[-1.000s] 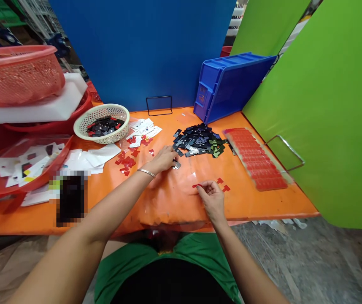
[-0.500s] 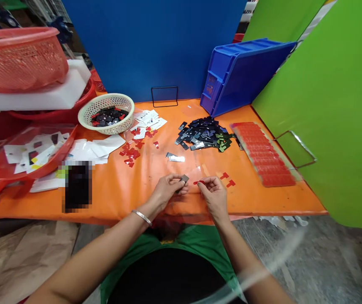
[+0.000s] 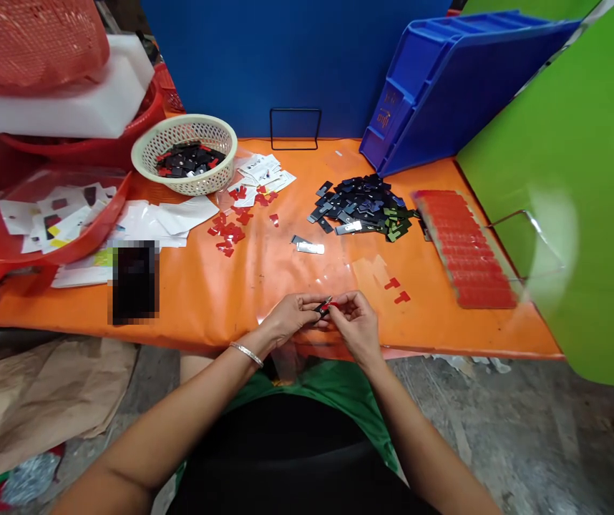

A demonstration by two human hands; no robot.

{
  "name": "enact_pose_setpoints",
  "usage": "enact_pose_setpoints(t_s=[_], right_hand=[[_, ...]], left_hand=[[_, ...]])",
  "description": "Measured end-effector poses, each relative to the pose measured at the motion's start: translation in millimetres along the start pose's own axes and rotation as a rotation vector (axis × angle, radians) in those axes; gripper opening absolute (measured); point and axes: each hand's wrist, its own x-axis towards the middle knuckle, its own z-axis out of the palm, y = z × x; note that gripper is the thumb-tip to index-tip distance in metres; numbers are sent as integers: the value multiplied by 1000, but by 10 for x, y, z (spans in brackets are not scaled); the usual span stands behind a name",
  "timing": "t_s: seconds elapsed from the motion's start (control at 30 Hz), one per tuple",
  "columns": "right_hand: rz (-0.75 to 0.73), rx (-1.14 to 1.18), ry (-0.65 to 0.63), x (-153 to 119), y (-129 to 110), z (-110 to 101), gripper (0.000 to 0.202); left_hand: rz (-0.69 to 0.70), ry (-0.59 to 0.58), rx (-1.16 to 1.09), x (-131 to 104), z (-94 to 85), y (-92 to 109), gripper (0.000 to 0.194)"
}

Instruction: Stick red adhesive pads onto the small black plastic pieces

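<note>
Near the table's front edge my left hand (image 3: 292, 317) is closed on a small dark flat piece (image 3: 320, 310). My right hand (image 3: 358, 322) pinches a small red T-shaped piece (image 3: 333, 305) and presses it against the dark one; the fingers partly hide both. To the right of my hands lie loose red T-shaped pieces (image 3: 402, 297). Two dark and silvery strips (image 3: 310, 247) rest just beyond my hands. Farther back is a heap of dark flat pieces (image 3: 363, 204), with some green ones (image 3: 397, 223) at its right side.
A cream basket (image 3: 146, 168) holds dark and red pieces. Scattered red pieces (image 3: 227, 232) and white papers (image 3: 178, 218) lie at left. A red strip sheet (image 3: 460, 250) lies right, beside a green panel (image 3: 580, 179). A blue crate (image 3: 430, 86) leans at the back.
My right hand has moved left, bringing the red piece onto the dark piece in my left hand. The dark piece has turned. The view has tilted down a little.
</note>
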Motion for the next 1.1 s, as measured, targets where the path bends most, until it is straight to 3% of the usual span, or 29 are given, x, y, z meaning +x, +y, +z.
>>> enact_pose_setpoints(t_s=[1.1], right_hand=[[-36,-102,-45,-17,16,-18,15]], left_hand=[[22,-36,-4,25,-39,-50,37]])
